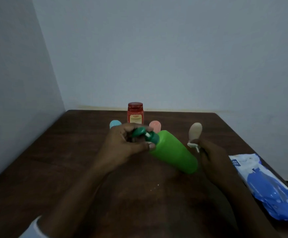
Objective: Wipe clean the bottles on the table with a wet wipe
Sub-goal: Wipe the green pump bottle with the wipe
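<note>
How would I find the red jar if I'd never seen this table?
Look at the brown table by the wall. At its far edge, behind the tilted green bottle, stands the red jar. It is the only red thing, taller than the blue top and pink top near it.

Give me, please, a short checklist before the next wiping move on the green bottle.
1. Green bottle held tilted: ok.
2. Left hand grips its pump end with curled fingers: ok.
3. Right hand at its base, firm grip: cannot tell.
4. Wet wipe in a hand: cannot tell.
5. Wipe packet near, on the right: ok.
6. Red jar behind, upright, clear of both hands: ok.
</note>
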{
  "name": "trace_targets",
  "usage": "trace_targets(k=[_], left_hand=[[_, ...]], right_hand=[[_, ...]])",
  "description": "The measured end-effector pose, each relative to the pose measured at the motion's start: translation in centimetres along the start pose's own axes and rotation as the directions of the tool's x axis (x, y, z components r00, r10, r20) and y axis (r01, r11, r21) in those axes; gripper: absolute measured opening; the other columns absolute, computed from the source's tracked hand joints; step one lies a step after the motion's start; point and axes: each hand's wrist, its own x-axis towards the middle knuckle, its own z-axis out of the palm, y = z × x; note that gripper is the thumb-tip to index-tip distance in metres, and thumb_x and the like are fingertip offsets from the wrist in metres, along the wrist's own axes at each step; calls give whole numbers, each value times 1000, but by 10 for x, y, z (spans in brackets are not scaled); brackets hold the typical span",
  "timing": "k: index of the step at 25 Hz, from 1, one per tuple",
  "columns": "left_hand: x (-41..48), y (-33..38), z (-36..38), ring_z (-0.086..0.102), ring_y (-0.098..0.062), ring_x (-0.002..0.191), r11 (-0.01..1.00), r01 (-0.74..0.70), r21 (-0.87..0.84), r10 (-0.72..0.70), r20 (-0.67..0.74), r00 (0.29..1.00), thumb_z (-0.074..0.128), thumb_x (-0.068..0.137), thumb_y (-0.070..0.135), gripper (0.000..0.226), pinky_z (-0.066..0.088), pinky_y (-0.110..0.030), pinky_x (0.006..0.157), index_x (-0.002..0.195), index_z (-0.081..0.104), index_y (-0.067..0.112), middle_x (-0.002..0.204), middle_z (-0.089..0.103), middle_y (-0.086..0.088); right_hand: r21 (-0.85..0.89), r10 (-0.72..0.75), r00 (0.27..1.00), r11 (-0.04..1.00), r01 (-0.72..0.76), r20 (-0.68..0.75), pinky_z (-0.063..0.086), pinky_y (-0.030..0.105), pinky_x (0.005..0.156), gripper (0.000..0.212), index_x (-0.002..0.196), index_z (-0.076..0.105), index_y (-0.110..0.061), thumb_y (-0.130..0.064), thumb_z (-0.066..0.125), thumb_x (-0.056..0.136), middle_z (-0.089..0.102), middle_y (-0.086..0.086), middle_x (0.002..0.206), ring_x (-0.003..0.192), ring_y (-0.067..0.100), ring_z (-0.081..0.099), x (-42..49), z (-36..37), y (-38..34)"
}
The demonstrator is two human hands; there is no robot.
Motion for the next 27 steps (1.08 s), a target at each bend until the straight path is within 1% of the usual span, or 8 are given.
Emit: trace_targets(k=[3, 5, 7, 13, 17, 23, 25, 27], left_hand=[[46, 9, 18, 76, -18, 93, 992, -45, -120, 54, 73, 996, 83, 72, -17, 67, 60, -29, 82, 130, 66, 11, 106, 79, -7], [63, 10, 30, 76, -18, 86, 978, -29, -205, 54, 115, 992, 79, 73, -21, 86, 60, -29, 79, 144, 53, 21, 103, 79, -8], [71, 10, 39, 77, -17, 87, 968, -18, -251, 57, 151, 987, 76, 77, -22, 95, 60, -27, 79, 150, 44, 28, 98, 79, -7], [70, -10, 63, 71, -29, 117, 959, -28, -281, 100, 244, 965, 74, 88, -8, 101, 57, -41, 99, 162, 20, 35, 121, 76, -11], [51, -36, 77, 74, -27, 112, 970, 63, -236, -4, 243, 970, 77, 86, -6, 111, 59, -43, 96, 162, 12, 41, 113, 79, -11], [46, -46, 83, 74, -31, 112, 942, 60, -330, 2, 185, 983, 71, 88, -12, 98, 60, -42, 95, 159, 20, 35, 113, 79, -16], [43, -48, 86, 75, -31, 111, 937, 50, -345, 13, 176, 984, 71, 89, -12, 94, 60, -42, 95, 156, 25, 33, 111, 79, -15], [43, -50, 88, 75, -29, 110, 937, 38, -348, 17, 154, 988, 71, 89, -11, 90, 61, -42, 94, 155, 28, 32, 111, 79, -14]], right_hand=[[152, -224, 946, 953, 264, -236, 47, 25, 89, 33, 112, 67, -27, -16, 45, 91, 66, -13, 111, 103, 6, 61, 10, -10, -16], [210, -245, 916, 924, 320, -317, 49, 21, 89, 34, 115, 70, -19, 2, 51, 95, 68, -12, 111, 106, 5, 64, 20, -18, -28], [266, -225, 902, 904, 335, -369, 50, 20, 86, 26, 113, 71, -18, -5, 55, 97, 70, -13, 108, 103, 5, 66, 31, -24, -38], [238, -170, 914, 933, 270, -369, 53, 29, 75, 19, 101, 73, -22, -22, 55, 95, 71, -13, 93, 91, 3, 66, 52, -28, -39], [179, -139, 955, 965, 190, -263, 45, 11, 70, 19, 102, 74, -26, -16, 58, 98, 71, -18, 90, 88, -4, 64, 51, -39, -34], [444, -171, 985, 884, 147, 14, 53, 19, 88, 29, 122, 69, -25, -12, 55, 101, 72, -16, 113, 107, 0, 66, 46, -44, -29], [419, -153, 987, 894, 160, -51, 51, 14, 87, 27, 120, 70, -25, -12, 57, 100, 72, -17, 112, 107, -4, 64, 40, -40, -28], [268, -133, 958, 942, 201, -253, 50, 16, 89, 24, 119, 71, -24, -17, 61, 98, 71, -16, 113, 106, -2, 64, 33, -29, -26]])
